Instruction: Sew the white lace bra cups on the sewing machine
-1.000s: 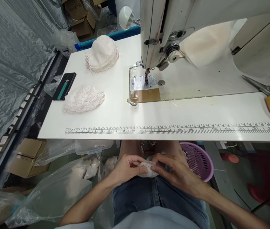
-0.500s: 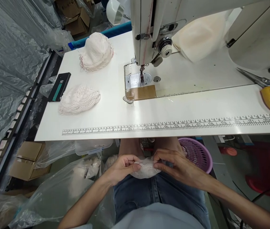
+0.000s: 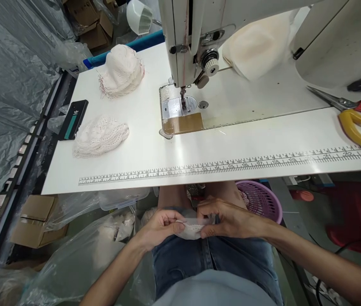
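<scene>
A small piece of sheer white fabric with a lacy edge (image 3: pixel 192 229) is stretched between my hands, above my lap and below the table's front edge. My left hand (image 3: pixel 164 225) pinches its left end between thumb and fingers. At the right end, my right hand (image 3: pixel 220 219) grips it with thumb and forefinger. On the white table, a stack of white lace pieces (image 3: pixel 102 136) lies at the left. Behind it stands a pile of white cup-shaped fabric pieces (image 3: pixel 121 70) with loose threads at the rim.
A sewing machine (image 3: pixel 183 51) stands over the table, with cream fabric (image 3: pixel 257 46) behind its needle. Scissors (image 3: pixel 352 106) lie at the right, a black phone-like case (image 3: pixel 73 120) at the left. A purple basket (image 3: pixel 274 204) and plastic bags (image 3: pixel 72 255) are below.
My right hand has shifted slightly along the fabric, its fingers lifting and more sheer material showing behind them. The left hand keeps its pinch. The camera view has turned a little.
</scene>
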`<action>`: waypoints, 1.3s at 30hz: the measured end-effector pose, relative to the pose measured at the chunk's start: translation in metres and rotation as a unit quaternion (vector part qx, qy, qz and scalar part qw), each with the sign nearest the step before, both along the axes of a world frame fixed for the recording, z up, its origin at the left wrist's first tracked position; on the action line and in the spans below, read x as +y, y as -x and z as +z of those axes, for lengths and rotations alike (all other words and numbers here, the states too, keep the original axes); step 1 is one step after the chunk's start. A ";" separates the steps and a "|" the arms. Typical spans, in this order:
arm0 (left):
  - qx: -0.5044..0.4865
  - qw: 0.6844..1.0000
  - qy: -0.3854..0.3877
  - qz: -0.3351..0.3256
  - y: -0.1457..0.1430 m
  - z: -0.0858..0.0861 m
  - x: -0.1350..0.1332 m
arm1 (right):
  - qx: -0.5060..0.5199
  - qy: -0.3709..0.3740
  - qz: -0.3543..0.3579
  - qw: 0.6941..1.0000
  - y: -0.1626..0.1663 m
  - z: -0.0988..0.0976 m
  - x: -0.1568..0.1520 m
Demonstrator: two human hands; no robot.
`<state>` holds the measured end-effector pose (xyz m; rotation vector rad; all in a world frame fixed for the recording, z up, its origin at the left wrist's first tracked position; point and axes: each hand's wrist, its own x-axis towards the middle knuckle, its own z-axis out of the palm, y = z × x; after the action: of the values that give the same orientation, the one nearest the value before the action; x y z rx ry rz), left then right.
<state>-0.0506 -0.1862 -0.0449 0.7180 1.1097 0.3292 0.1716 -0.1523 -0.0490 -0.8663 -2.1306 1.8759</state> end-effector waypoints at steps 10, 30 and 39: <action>0.035 0.998 -0.032 -0.046 -0.004 -0.002 0.002 | 0.058 0.079 -0.033 0.995 -0.003 -0.014 -0.003; 0.091 0.984 -0.091 -0.120 -0.007 -0.004 0.008 | 0.004 0.015 -0.030 0.999 -0.004 -0.013 -0.008; 0.080 0.990 -0.051 -0.104 -0.011 -0.007 0.008 | 0.019 0.083 -0.044 0.995 -0.019 -0.022 -0.010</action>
<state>-0.0400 -0.1786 -0.0522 0.9565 1.1638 0.1520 0.1909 -0.1621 -0.0709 -0.9329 -1.9033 2.0282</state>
